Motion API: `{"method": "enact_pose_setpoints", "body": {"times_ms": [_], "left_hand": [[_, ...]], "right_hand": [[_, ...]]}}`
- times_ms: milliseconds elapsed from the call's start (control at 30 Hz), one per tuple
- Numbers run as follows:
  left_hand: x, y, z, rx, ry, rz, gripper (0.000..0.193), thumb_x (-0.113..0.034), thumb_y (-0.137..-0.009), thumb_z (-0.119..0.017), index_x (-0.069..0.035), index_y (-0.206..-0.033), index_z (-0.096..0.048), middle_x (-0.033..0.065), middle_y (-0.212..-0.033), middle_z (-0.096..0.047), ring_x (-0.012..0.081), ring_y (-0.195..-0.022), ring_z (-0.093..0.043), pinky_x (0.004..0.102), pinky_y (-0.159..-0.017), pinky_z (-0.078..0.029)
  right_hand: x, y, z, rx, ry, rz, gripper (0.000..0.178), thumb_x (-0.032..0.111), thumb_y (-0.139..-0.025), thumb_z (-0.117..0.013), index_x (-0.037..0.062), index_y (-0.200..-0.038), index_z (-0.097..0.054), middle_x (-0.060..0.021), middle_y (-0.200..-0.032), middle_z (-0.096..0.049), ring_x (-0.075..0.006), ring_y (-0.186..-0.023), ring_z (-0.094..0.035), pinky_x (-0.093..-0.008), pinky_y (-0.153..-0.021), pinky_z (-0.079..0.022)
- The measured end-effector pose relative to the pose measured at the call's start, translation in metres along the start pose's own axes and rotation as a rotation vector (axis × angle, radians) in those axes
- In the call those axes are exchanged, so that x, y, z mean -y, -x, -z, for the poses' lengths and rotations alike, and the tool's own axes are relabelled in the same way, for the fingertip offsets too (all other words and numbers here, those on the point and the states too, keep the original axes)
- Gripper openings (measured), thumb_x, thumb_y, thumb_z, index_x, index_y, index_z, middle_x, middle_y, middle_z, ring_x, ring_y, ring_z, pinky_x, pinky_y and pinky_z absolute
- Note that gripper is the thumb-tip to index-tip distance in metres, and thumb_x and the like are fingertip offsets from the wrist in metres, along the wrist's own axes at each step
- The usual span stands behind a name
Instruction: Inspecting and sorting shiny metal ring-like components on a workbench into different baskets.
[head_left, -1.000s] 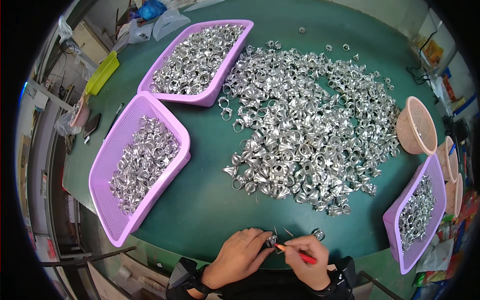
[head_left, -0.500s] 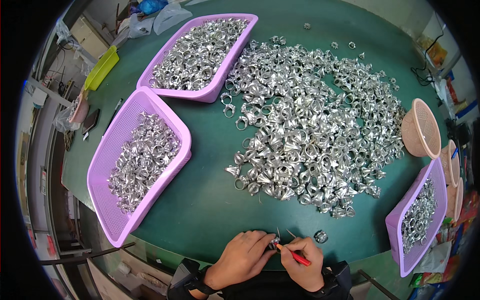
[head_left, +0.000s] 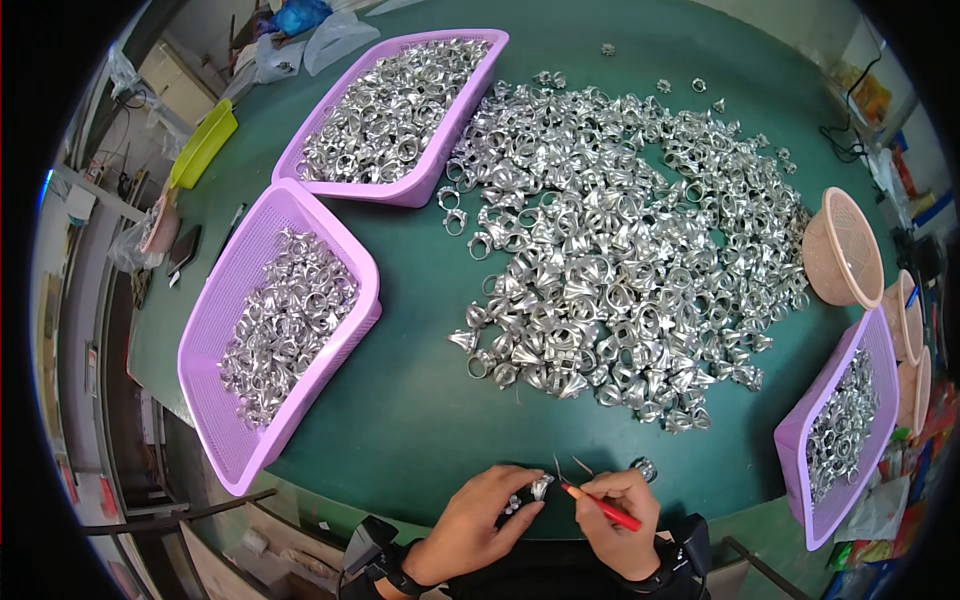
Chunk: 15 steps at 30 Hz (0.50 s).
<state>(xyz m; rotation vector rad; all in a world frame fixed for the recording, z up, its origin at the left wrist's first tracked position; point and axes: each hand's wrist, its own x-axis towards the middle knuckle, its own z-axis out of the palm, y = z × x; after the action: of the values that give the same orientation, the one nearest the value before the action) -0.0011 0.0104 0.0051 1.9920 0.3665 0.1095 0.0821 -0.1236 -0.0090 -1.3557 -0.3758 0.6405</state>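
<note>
Near the front edge of the green table, my left hand [head_left: 482, 522] pinches a silver ring [head_left: 541, 487] between thumb and forefinger. Another silver ring [head_left: 513, 504] shows under its curled fingers. Just right of it, my right hand [head_left: 618, 518] is closed around a slim red-handled tool [head_left: 610, 510] with a thin metal point. The point stands beside the pinched ring, apart from it. A second thin metal tip [head_left: 583, 466] sticks out by the right fingers; what it belongs to is hidden. One loose silver piece [head_left: 647, 468] lies just beyond the right hand.
A wide heap of silver rings [head_left: 610, 260] covers the middle of the table [head_left: 420, 400]. Purple baskets holding rings stand at the far left [head_left: 400, 190], the left [head_left: 372, 290] and the right [head_left: 790, 450]. Peach baskets [head_left: 822, 250] line the right edge; a phone [head_left: 185, 250] lies far left.
My right hand has drawn slightly right, taking the tool's point away from the ring. My left fingers have opened out a little, showing a second ring beneath them.
</note>
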Motion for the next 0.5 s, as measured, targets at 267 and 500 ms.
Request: {"method": "enact_pose_setpoints", "body": {"times_ms": [267, 500], "left_hand": [[0.0020, -0.0002, -0.0016, -0.005, -0.031, -0.021, 0.029, -0.008, -0.071, -0.058, -0.002, -0.097, -0.048, 0.0123, -0.090, -0.052, 0.0276, -0.080, -0.051, 0.0317, -0.068, -0.041], [0.0052, 0.0005, -0.0019, 0.009, -0.023, -0.050, 0.029, -0.004, -0.071, -0.057, -0.002, -0.098, -0.047, 0.0123, -0.091, -0.051, 0.0265, -0.078, -0.051, 0.0310, -0.066, -0.042]], "right_hand": [[-0.0026, -0.0026, -0.0034, 0.077, 0.199, 0.037, 0.013, -0.007, -0.070, -0.056, -0.0020, -0.076, -0.045, -0.0099, -0.068, -0.055, -0.0074, -0.059, -0.050, -0.0179, -0.052, -0.039], [-0.0030, -0.0034, 0.0007, 0.138, 0.246, 0.096, 0.012, -0.004, -0.070, -0.056, -0.0010, -0.074, -0.045, -0.0073, -0.061, -0.053, -0.0065, -0.051, -0.047, -0.0176, -0.046, -0.037]]}}
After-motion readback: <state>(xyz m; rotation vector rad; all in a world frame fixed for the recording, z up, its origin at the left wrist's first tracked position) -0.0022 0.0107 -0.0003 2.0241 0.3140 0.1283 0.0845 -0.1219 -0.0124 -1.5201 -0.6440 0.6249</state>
